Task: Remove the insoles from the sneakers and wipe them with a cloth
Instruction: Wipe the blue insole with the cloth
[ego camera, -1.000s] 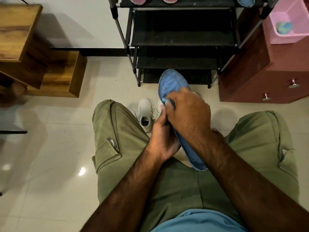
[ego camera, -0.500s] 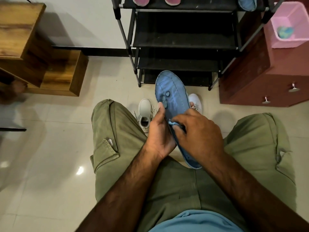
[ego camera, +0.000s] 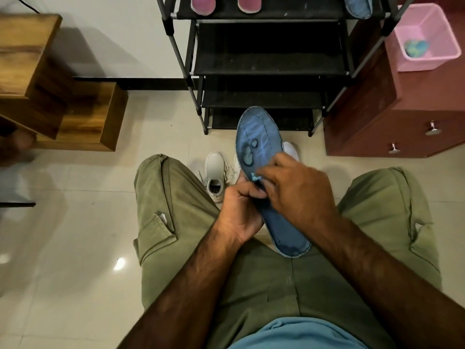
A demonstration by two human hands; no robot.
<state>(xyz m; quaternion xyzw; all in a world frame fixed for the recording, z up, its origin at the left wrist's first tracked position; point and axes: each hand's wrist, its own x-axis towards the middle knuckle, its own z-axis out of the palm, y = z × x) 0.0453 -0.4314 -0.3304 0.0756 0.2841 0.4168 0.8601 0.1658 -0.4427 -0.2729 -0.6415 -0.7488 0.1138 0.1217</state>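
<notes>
A blue insole (ego camera: pixel 259 139) with dark wet patches is held up between my knees, toe end pointing away. My left hand (ego camera: pixel 239 212) grips its left edge near the middle. My right hand (ego camera: pixel 294 190) lies across the insole and pinches a small light-blue cloth (ego camera: pixel 254 177) against it; most of the cloth is hidden under the fingers. Two white sneakers stand on the floor below: one sneaker (ego camera: pixel 216 175) to the left, the other sneaker (ego camera: pixel 290 149) mostly hidden behind the insole.
A black shoe rack (ego camera: pixel 269 64) stands ahead, with two pink insoles (ego camera: pixel 202 6) and another blue insole (ego camera: pixel 357 6) on its top shelf. A maroon cabinet (ego camera: pixel 392 117) at right carries a pink basket (ego camera: pixel 427 36). Wooden steps (ego camera: pixel 83 117) are at left.
My right hand with the cloth slid down the insole toward me, then back up a little. Wet patches on the toe end came into view. The left hand kept its grip.
</notes>
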